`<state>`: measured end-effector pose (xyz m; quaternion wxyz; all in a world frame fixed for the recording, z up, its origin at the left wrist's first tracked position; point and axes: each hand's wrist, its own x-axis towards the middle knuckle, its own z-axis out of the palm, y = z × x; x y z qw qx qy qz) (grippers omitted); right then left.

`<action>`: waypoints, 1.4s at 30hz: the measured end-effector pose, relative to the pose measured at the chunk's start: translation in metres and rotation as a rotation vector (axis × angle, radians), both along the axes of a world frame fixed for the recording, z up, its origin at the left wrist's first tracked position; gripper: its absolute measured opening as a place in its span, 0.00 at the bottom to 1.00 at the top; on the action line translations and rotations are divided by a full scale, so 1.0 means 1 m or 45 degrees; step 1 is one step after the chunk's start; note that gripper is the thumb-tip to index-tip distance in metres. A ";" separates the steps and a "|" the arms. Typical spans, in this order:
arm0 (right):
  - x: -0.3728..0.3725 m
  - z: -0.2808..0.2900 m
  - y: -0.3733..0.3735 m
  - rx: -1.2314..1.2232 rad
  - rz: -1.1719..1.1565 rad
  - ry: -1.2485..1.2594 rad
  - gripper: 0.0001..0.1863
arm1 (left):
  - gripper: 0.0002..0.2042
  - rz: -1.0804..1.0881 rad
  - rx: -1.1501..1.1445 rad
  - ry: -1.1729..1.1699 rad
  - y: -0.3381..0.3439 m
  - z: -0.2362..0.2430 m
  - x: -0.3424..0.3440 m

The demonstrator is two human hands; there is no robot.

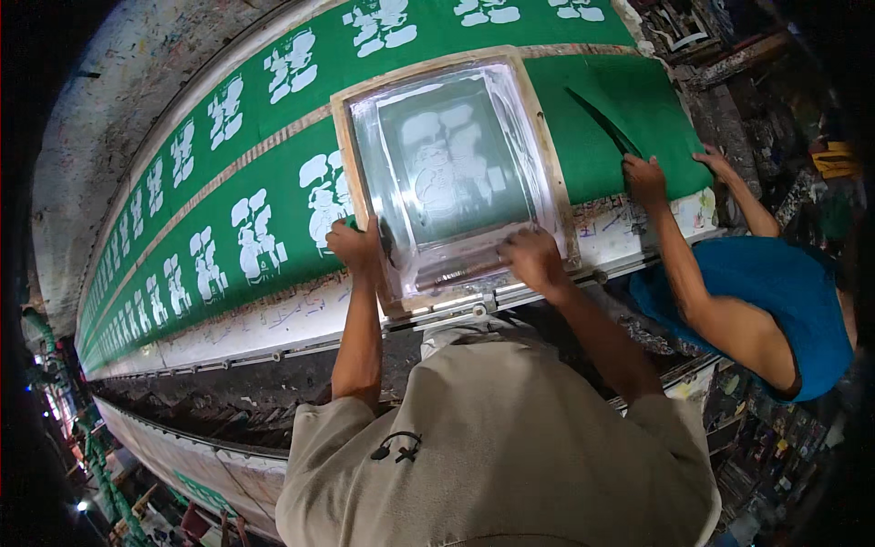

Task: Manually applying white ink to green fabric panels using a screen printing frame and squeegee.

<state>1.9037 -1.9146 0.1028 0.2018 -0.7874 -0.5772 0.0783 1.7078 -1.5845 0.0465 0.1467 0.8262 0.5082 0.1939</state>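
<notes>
A wooden-framed printing screen lies flat on green cloth, with white figures visible through its mesh. My left hand is closed at the frame's left side, near its lower corner. Inside the frame's near end, my right hand is closed on one end of a long brown squeegee, which lies across the mesh. White paste streaks the mesh along its sides. To the left, a row of white printed figures runs along the cloth.
A co-worker in a blue top stands at the right, one hand by a long dark curved blade-like strip, the other at the cloth's edge. A metal rail borders the long table. Clutter fills the lower right.
</notes>
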 end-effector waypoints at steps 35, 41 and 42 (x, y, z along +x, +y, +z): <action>0.327 -0.039 -0.182 0.206 -1.312 0.870 0.23 | 0.23 0.008 -0.460 -0.611 -0.186 -0.019 0.224; 0.289 -0.042 -0.188 0.240 -1.205 0.766 0.22 | 0.17 -0.310 -0.112 -0.190 -0.171 -0.012 0.208; 0.281 -0.031 -0.180 0.124 -1.183 0.594 0.21 | 0.18 -0.299 -0.117 -0.214 -0.174 -0.006 0.208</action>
